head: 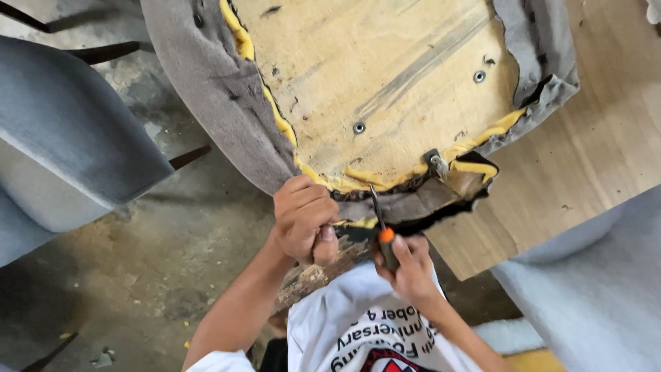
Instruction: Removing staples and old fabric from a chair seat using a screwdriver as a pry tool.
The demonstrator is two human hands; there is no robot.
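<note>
An upturned chair seat lies on a wooden board, its plywood underside facing up, with grey fabric and yellow foam along its rim. My left hand grips the loose grey fabric at the seat's near edge. My right hand holds a screwdriver with an orange and black handle. Its metal tip points up into the fabric edge, just below a small metal bracket.
The wooden board extends right under the seat. A grey upholstered chair with dark legs stands at the left on a dirty concrete floor. Pale grey upholstery fills the lower right. Metal inserts dot the plywood.
</note>
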